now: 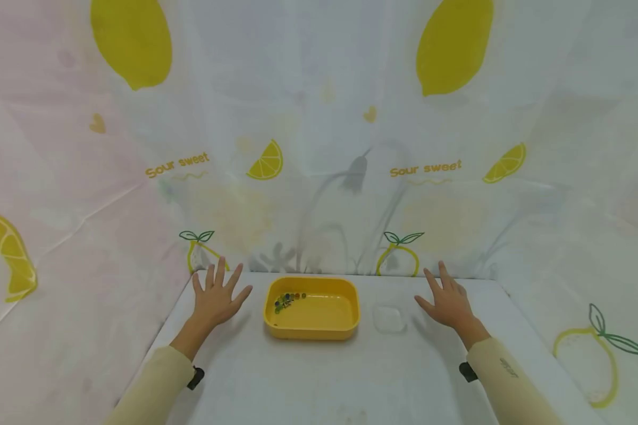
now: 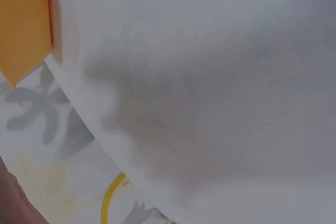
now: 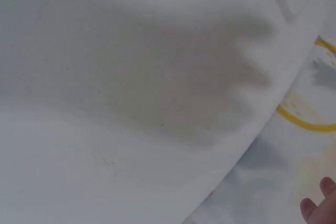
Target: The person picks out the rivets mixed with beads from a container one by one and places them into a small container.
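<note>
A yellow tray [image 1: 313,332] stands near the back of the white table, with several small coloured glass-like balls [image 1: 284,301] gathered at its left side. To its right lies a small clear, shallow container [image 1: 389,319]. My left hand [image 1: 216,300] hovers left of the tray, fingers spread and holding nothing. Right of the clear container, my right hand [image 1: 449,302] is likewise raised above the table with its fingers apart. The left wrist view catches the tray's side [image 2: 23,19] and a sliver of the hand. A few fingertips [image 3: 326,195] show in the right wrist view.
A white sheet printed with lemons [image 1: 452,47] hangs behind the table and along both sides. The white tabletop [image 1: 319,383] reaches from the sheet toward the viewer. Shadows of both hands fall on it. A dark band [image 1: 195,378] sits at each wrist.
</note>
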### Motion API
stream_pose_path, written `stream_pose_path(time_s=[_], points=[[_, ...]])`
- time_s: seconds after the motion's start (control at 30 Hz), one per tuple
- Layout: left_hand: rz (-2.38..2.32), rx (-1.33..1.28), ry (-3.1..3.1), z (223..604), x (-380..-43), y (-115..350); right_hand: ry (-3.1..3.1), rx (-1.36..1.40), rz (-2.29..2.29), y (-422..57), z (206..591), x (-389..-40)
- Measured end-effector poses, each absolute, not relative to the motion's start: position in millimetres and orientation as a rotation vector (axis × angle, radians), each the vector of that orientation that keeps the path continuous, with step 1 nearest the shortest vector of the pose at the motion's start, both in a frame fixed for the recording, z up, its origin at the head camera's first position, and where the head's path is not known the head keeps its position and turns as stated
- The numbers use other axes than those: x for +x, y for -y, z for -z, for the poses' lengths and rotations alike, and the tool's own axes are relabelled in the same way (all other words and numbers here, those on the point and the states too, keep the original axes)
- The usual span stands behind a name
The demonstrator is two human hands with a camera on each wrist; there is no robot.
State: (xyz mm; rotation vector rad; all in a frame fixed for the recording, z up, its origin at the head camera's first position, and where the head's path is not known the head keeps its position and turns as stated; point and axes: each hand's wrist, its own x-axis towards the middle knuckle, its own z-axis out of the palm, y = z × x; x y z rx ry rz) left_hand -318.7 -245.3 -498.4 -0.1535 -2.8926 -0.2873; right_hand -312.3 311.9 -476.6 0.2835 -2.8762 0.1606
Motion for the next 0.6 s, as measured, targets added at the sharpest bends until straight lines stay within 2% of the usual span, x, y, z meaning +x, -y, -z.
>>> stream_pose_path(time_s=[0.37, 0.6], points=[[0.269, -0.222, 2.907, 497.4, -318.1, 222.4, 2.865, 0.343, -0.193, -277.7, 467.0, -328.1], [0.316, -0.395, 2.955, 504.6, -313.3, 191.6, 2.892, 0.378, -0.212, -238.9, 466.8, -337.7]])
